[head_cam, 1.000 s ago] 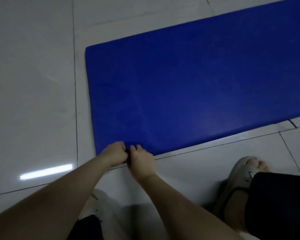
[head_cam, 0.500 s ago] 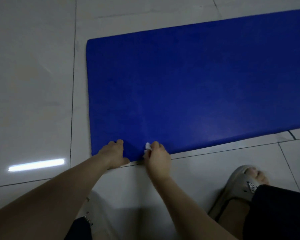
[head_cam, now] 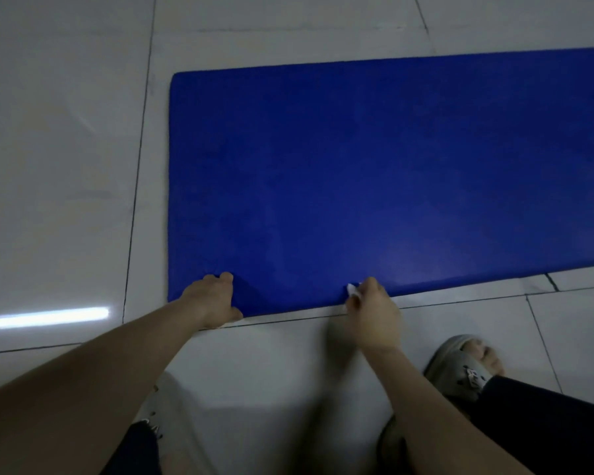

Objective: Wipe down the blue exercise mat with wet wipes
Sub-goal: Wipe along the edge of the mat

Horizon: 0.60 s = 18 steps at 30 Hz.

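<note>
The mat (head_cam: pixel 357 173) lay flat on the floor (head_cam: pixel 66 166), its long axis running off rightward. The left hand (head_cam: pixel 213 299) gripped its near edge by the corner. The right hand (head_cam: pixel 374 310), further along that edge, pinched a small wipe (head_cam: pixel 352 289), and most of the mat stretched beyond it.

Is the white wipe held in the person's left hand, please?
No, the right hand pinches the white wipe at the near edge of the blue mat.
</note>
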Each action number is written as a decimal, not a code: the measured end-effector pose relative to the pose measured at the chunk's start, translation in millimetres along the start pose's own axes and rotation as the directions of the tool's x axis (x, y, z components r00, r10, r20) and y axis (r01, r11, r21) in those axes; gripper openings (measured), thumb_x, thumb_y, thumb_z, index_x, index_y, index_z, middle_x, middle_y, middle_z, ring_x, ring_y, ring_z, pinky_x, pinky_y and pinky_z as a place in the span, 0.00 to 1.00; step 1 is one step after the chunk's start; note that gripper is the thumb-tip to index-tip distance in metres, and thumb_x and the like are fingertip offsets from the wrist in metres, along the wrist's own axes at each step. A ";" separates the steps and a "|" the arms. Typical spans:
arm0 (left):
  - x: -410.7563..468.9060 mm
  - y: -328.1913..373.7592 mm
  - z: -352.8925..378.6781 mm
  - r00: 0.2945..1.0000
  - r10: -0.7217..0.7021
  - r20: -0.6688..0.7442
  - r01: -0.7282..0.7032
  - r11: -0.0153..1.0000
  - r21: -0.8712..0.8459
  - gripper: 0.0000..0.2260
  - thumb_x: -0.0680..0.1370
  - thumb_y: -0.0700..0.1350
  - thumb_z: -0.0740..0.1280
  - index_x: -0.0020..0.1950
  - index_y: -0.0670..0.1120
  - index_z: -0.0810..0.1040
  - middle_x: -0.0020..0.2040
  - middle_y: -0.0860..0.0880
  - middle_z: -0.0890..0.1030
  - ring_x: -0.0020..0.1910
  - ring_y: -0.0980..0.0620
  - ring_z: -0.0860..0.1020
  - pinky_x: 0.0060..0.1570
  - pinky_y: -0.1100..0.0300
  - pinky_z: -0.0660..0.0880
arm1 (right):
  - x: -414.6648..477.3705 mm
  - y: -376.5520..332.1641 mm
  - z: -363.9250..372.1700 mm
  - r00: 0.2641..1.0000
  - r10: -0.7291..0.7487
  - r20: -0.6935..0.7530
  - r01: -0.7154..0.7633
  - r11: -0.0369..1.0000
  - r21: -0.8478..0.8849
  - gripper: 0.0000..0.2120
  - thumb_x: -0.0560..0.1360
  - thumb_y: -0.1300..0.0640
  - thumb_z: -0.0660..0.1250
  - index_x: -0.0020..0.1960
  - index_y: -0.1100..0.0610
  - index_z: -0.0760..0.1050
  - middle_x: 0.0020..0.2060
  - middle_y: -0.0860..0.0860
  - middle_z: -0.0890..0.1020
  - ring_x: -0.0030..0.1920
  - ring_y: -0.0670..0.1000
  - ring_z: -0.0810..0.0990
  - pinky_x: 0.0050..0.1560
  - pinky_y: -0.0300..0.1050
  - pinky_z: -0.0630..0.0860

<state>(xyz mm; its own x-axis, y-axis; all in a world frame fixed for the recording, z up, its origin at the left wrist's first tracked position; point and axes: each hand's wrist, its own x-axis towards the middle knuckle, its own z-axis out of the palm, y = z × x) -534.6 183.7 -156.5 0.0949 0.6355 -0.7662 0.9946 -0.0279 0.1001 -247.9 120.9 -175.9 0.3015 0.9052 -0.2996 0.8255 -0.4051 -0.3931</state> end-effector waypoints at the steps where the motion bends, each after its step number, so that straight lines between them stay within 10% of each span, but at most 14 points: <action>1: -0.6 0.3 0.4 1.000 -0.004 -0.001 0.004 1.000 0.003 0.31 0.77 0.61 0.69 0.72 0.47 0.62 0.62 0.46 0.71 0.56 0.47 0.74 0.55 0.53 0.77 | 0.3 1.7 -2.5 1.000 0.031 -0.002 -0.031 0.999 -0.010 0.09 0.81 0.51 0.63 0.51 0.56 0.68 0.48 0.54 0.80 0.44 0.58 0.80 0.42 0.51 0.74; 12: 5.0 5.0 0.0 0.999 -0.054 -0.007 0.054 0.998 0.016 0.28 0.77 0.59 0.69 0.69 0.45 0.65 0.60 0.44 0.74 0.51 0.47 0.76 0.50 0.53 0.77 | -40.9 -139.3 77.8 0.911 -0.326 0.253 0.317 0.945 0.079 0.11 0.85 0.54 0.56 0.54 0.60 0.72 0.47 0.57 0.80 0.44 0.58 0.80 0.43 0.52 0.74; 18: 1.4 3.7 -1.2 1.000 -0.016 -0.001 0.016 0.999 0.028 0.29 0.78 0.60 0.68 0.71 0.45 0.62 0.61 0.45 0.72 0.52 0.49 0.74 0.48 0.56 0.75 | -2.9 -64.3 22.9 0.984 -0.119 0.134 0.112 0.992 0.062 0.12 0.83 0.49 0.61 0.50 0.57 0.71 0.44 0.52 0.79 0.45 0.56 0.80 0.41 0.45 0.66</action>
<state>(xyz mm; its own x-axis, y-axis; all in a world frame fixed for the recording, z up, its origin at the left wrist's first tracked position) -530.8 185.4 -156.4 0.0794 0.6368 -0.7669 0.9967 -0.0399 0.0700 -312.8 141.4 -169.6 0.1344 0.9215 -0.3644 0.8225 -0.3088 -0.4776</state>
